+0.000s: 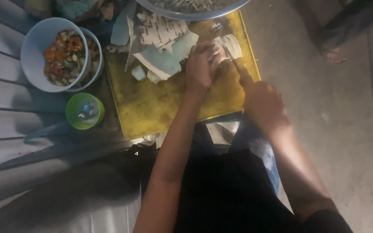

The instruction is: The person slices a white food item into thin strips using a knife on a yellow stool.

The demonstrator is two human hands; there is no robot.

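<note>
Both hands (229, 82) at yellow board (152, 108) far edge: left (200, 64) pinning veg (232, 45), right (262, 99) gripping knife (234, 64).

The scene is dim, lit from above so that the middle ground is brightest and the lower left falls into deep shadow. To the right lies a bare grey concrete floor (342, 129), faintly speckled and crossed by a thin seam near the right edge, while to the left runs a surface of broad pale grey planks (5, 86) with dark gaps between them. At the upper right corner a dark piece of furniture (350, 19) with slanting legs stands on the concrete, too shadowed to make out further.
</note>
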